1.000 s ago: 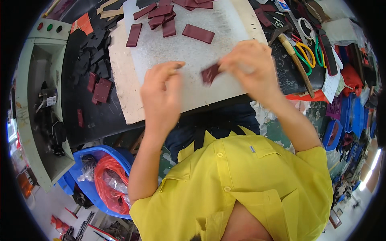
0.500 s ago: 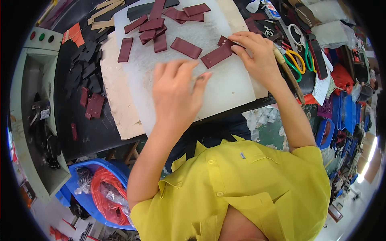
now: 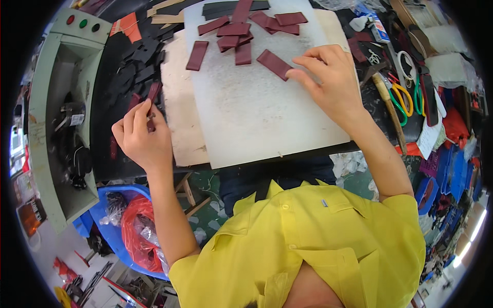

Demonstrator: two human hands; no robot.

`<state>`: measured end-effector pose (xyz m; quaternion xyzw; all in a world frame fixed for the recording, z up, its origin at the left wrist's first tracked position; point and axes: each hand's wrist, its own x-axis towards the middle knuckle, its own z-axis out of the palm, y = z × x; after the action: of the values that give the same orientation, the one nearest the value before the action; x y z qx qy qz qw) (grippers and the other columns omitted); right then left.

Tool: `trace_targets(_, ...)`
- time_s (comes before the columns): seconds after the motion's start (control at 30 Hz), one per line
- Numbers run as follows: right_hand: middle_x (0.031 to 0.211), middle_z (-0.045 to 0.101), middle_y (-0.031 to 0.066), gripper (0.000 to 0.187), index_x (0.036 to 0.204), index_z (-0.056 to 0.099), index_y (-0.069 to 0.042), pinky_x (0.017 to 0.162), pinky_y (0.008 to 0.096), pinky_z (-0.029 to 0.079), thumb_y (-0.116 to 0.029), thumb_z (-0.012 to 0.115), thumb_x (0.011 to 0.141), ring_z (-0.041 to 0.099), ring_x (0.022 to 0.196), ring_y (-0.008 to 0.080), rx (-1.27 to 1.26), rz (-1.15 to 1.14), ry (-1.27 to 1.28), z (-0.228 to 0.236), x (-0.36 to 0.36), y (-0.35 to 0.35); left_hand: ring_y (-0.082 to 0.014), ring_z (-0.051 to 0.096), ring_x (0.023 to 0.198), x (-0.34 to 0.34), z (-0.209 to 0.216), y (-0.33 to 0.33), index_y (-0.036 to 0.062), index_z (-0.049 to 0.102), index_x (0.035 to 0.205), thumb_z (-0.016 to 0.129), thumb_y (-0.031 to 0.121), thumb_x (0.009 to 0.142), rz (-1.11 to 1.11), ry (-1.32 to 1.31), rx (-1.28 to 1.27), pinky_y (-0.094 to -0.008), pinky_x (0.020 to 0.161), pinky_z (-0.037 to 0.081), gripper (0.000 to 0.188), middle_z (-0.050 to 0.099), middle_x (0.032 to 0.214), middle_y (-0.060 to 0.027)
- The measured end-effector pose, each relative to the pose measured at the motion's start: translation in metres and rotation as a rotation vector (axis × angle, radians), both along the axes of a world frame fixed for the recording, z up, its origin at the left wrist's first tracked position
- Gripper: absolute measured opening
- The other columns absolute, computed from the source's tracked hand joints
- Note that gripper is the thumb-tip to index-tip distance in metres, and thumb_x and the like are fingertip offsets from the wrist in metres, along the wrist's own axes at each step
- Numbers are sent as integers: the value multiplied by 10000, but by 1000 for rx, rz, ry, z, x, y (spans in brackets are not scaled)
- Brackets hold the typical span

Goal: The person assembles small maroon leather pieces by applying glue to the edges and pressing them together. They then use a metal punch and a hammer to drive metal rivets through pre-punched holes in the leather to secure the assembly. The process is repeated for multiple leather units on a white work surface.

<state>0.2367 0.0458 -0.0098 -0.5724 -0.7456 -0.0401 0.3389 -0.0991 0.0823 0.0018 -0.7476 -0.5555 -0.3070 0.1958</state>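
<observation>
Over the left side of the black table, my left hand (image 3: 143, 134) has its fingers closed on a small dark-red leather strip (image 3: 154, 91) that sticks up past the fingertips. Beneath and beside that hand lie other dark-red pieces (image 3: 113, 147), partly covered by it. My right hand (image 3: 331, 84) rests at the right of a white cutting board (image 3: 267, 118), thumb and forefinger apart. Its thumb touches the right end of a flat dark-red leather strip (image 3: 273, 64). Farther up the board, several similar folded strips (image 3: 233, 29) lie in a loose heap.
Black scraps (image 3: 138, 66) cover the table left of the board. A wooden-handled hammer (image 3: 389, 105), scissors (image 3: 403, 100) and a white cord (image 3: 406, 66) lie at the right. A grey metal cabinet (image 3: 43, 138) stands far left, above a blue tub (image 3: 110, 220).
My left hand has moved left, from over the board to the dark-red pieces. The holed strip has left my right hand, which now touches the neighbouring strip. The view has shifted.
</observation>
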Motion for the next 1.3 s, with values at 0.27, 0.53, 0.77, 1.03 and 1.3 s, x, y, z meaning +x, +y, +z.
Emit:
trace_targets(0.27, 822, 641, 47, 180, 893, 714, -79, 674, 384, 474, -126, 800, 742, 609, 769, 255, -143, 18, 253, 1, -27, -4, -246, 592, 915, 43, -8, 31, 100, 750, 1020, 785, 224, 812, -155, -216, -249, -347, 807, 480, 245, 721, 1007, -49)
trace_targets(0.53, 850, 659, 62, 256, 947, 736, -87, 648, 322, 537, 28, 730, 718, 646, 753, 259, -333, 266, 149, 14, 19, -113, -199, 605, 899, 45, -27, 51, 116, 784, 999, 793, 270, 800, -152, -323, -368, -329, 801, 484, 252, 733, 978, -15)
trace_targets(0.77, 843, 661, 56, 227, 952, 735, -69, 667, 365, 511, -35, 743, 728, 626, 788, 242, -232, 16, 187, 24, 9, -93, -212, 614, 885, 50, -12, 28, 113, 779, 942, 777, 194, 808, -84, -372, -341, -332, 782, 497, 157, 742, 915, -31)
trace_targets(1.03, 843, 627, 41, 195, 901, 712, -86, 676, 322, 509, -27, 718, 715, 634, 816, 235, -452, 612, 372, 38, -33, -99, -284, 581, 704, 100, 10, -44, 42, 669, 874, 675, 13, 852, -497, -402, -491, -395, 647, 473, 36, 670, 810, -98)
trace_targets(1.3, 784, 687, 17, 145, 966, 729, 25, 593, 224, 464, -93, 717, 884, 582, 674, 48, -759, 2, 877, 55, 17, -62, -95, 353, 489, 110, -1, -55, 88, 648, 1177, 831, 125, 774, -600, -470, -718, -239, 472, 344, 444, 703, 949, -52)
